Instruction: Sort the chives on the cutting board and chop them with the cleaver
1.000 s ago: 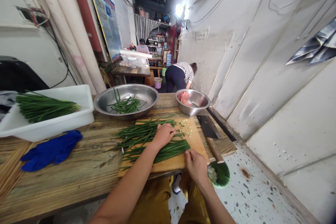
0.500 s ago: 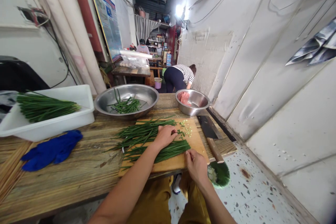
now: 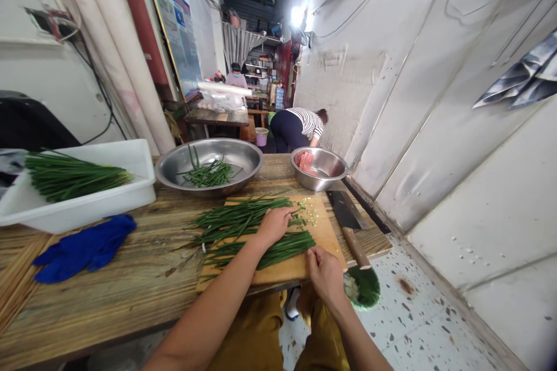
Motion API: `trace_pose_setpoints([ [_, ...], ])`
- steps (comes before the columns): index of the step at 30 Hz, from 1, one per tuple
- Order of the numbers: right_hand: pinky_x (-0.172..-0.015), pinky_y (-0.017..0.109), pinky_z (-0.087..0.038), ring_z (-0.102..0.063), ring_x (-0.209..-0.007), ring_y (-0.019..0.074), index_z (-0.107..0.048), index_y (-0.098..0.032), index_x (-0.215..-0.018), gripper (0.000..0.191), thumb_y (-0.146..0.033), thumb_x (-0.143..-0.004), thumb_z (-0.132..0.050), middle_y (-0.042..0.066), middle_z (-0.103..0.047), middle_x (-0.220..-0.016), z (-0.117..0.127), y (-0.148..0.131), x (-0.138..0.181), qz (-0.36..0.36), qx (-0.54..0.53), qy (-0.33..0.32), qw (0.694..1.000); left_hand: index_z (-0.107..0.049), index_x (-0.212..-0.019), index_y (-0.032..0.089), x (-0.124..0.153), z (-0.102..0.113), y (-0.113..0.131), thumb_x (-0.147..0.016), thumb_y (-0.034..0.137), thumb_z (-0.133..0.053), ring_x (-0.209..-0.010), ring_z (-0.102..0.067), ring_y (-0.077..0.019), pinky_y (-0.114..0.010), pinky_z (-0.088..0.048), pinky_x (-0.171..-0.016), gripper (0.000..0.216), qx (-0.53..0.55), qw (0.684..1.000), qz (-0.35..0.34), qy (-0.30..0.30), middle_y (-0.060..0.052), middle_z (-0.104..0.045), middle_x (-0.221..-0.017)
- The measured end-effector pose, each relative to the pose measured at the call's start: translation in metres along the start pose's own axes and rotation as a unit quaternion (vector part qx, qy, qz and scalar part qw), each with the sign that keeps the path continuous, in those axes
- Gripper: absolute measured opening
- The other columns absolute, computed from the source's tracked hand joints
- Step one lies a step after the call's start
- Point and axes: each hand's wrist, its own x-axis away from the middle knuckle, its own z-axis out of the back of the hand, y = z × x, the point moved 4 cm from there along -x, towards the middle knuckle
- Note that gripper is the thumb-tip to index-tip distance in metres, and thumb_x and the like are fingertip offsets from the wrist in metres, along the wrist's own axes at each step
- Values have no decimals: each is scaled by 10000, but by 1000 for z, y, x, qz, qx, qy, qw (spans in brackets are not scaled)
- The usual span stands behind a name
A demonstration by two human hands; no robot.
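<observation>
Long garlic chives lie in two bunches on a wooden cutting board [image 3: 333,243]. My left hand [image 3: 275,226] reaches across the near bunch [image 3: 282,248] to the far bunch [image 3: 243,214], fingers bent together on the stems at its right end. At the right end of the near bunch, my right hand [image 3: 325,269] is closed, its thumb and forefinger at the stem tips. Small pale trimmed ends [image 3: 311,214] are scattered on the board beyond my hands. A cleaver [image 3: 348,214] with a wooden handle rests flat right of the board.
A wide steel basin [image 3: 169,177] holds some chives; a smaller steel bowl [image 3: 324,182] holds something pink. Left are a white tub [image 3: 139,185] with more chives and a blue glove [image 3: 87,246]. A green bin [image 3: 369,290] stands below. Two people [image 3: 291,127] are farther back.
My left fingers have drawn closer together and shifted slightly over the far bunch. My right hand stays almost where it was.
</observation>
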Motion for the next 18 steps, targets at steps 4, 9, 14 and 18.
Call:
trace_pose_setpoints([
  [4,-610,243,-317,-628,-716,177,-639,-170,-818,338,-310,-912,-346,61,-680,-736,0,0,0,-7,1,-6,1000,-666,-1089,150,-1,1,0,-865,173,-407,-943,-627,-197,-306,-446,-880,344,20,1000,2,16,-67,-705,-986],
  [9,-609,234,-318,-621,-699,165,-641,-171,-821,333,-303,-913,-349,53,-677,-735,1,-1,1,-6,-8,-4,1000,-683,-1047,171,2,-1,8,-859,213,-445,-958,-624,-188,-282,-444,-869,306,52,997,-41,-27,-56,-695,-1045],
  [14,-603,234,-320,-620,-688,163,-643,-169,-824,335,-300,-914,-348,53,-676,-728,0,0,1,-3,-6,-3,1000,-700,-817,167,4,-1,14,-865,234,-437,-764,-616,-167,-249,-426,-710,276,28,995,-66,-65,-45,-706,-828],
  [18,-619,234,-331,-633,-722,174,-646,-167,-851,323,-298,-913,-358,64,-689,-762,0,0,0,-9,-5,-5,1000,-684,-758,166,3,-2,14,-861,237,-438,-733,-601,-165,-243,-401,-682,275,29,995,-67,-61,-44,-694,-783],
])
